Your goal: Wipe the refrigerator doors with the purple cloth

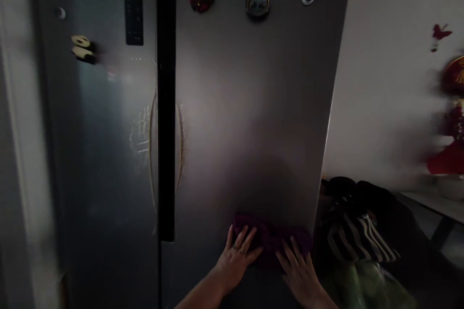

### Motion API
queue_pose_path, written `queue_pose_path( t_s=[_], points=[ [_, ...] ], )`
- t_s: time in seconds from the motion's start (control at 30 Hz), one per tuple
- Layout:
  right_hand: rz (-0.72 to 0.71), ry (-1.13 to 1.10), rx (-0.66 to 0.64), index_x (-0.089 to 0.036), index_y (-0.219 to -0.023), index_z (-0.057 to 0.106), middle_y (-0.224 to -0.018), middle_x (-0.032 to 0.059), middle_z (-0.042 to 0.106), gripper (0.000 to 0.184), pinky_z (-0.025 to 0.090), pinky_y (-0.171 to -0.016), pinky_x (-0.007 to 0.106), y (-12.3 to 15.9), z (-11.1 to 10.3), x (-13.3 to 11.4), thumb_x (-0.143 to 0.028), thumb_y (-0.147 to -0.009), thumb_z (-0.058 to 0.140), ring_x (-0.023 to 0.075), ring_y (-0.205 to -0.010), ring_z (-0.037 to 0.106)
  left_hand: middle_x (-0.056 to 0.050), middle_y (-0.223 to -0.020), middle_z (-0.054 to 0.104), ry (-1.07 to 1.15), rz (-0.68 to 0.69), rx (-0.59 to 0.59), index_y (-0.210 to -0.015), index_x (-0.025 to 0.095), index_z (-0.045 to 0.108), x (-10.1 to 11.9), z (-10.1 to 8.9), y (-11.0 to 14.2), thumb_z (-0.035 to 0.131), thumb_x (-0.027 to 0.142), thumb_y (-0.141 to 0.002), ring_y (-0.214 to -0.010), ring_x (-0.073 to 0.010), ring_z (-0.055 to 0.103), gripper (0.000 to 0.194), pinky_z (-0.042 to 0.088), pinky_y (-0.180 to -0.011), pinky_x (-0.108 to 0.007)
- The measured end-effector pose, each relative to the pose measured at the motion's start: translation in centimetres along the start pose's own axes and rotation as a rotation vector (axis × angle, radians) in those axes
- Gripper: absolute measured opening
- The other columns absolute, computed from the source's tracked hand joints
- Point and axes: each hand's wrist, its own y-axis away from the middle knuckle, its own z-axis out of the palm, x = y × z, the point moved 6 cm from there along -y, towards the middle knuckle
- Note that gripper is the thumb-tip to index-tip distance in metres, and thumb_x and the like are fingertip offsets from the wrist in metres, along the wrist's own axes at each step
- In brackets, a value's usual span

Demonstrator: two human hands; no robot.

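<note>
A purple cloth (270, 239) lies bunched against the lower part of the right door of a grey metal refrigerator (250, 120). My left hand (237, 253) presses on the cloth's left end, its fingers spread apart and a ring on one of them. On the right end rests my right hand (299, 270), also with fingers spread and laid against the cloth. Both palms face the door, so what lies beneath them is hidden.
Magnets, among them a panda magnet (84, 50) and a round magnet (257, 4), sit on the upper doors. A dark handle recess (166, 106) runs between the doors. Bags, one a striped bag (358, 236), stand right of the fridge beside a white wall (380, 87).
</note>
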Motion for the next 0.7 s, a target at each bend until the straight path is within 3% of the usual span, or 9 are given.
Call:
queue_pose_path(
  t_s=[0.1,0.23,0.33,0.5,0.57,0.7],
  points=[
    [0.013,-0.014,0.017,-0.042,-0.15,0.061,-0.169,-0.0024,0.042,0.086,0.07,-0.082,0.056,-2.5,-0.6,1.4,-0.031,-0.066,0.07,0.0345,-0.166,0.008,0.003,-0.167,0.046,0.013,-0.015,0.018,-0.152,0.059,0.049,-1.5,-0.5,-1.1,0.063,0.048,-0.091,-0.168,-0.0316,-0.007,0.063,-0.015,-0.136,-0.063],
    [0.044,-0.063,0.025,-0.043,-0.163,0.042,-0.168,-0.0023,0.043,0.094,0.067,-0.085,0.065,-8.6,-2.1,3.5,-0.033,-0.072,0.065,0.032,-0.166,0.003,-0.005,-0.171,0.039,0.058,-0.071,0.064,-0.161,0.05,0.041,-6.3,-2.3,-3.7,0.066,0.053,-0.092,-0.168,-0.0332,0.004,0.073,-0.012,-0.136,-0.059],
    [0.059,-0.088,-0.004,-0.044,-0.163,0.042,-0.17,-0.0009,0.041,0.088,0.062,-0.094,0.069,-14.1,-3.6,4.8,-0.033,-0.078,0.064,0.032,-0.167,0.001,-0.011,-0.177,0.024,0.085,-0.088,0.082,-0.165,0.044,0.036,-10.8,-4.0,-5.7,0.07,0.048,-0.092,-0.166,-0.0363,0.018,0.081,-0.006,-0.135,-0.062],
    [0.073,-0.197,0.054,-0.039,-0.168,0.031,-0.177,0.0072,0.025,0.085,0.053,-0.105,0.076,-24.2,-7.7,6.8,-0.038,-0.091,0.067,0.0437,-0.164,0.019,-0.013,-0.179,0.013,0.123,-0.173,0.061,-0.164,0.044,0.037,-19.6,-7.1,-9.2,0.068,0.023,-0.092,-0.166,-0.0398,0.013,0.081,0.02,-0.13,-0.069],
    [0.086,-0.232,0.08,-0.036,-0.169,0.029,-0.179,0.0094,0.02,0.085,0.046,-0.109,0.081,-28.4,-9.5,7.6,-0.043,-0.094,0.068,0.046,-0.163,0.02,-0.015,-0.179,0.015,0.123,-0.226,0.058,-0.164,0.042,0.038,-23.4,-8.6,-10.7,0.071,0.021,-0.089,-0.166,-0.0422,0.012,0.084,0.02,-0.129,-0.071],
    [0.135,-0.257,0.135,-0.035,-0.168,0.031,-0.18,0.0092,0.013,0.083,0.034,-0.117,0.083,-36.5,-12.3,8.5,-0.049,-0.095,0.068,0.0461,-0.165,0.008,-0.017,-0.179,0.011,0.107,-0.305,0.023,-0.164,0.038,0.039,-30.3,-11.4,-13.5,0.076,0.018,-0.082,-0.166,-0.0443,0.009,0.092,0.015,-0.13,-0.071]
  ],
)
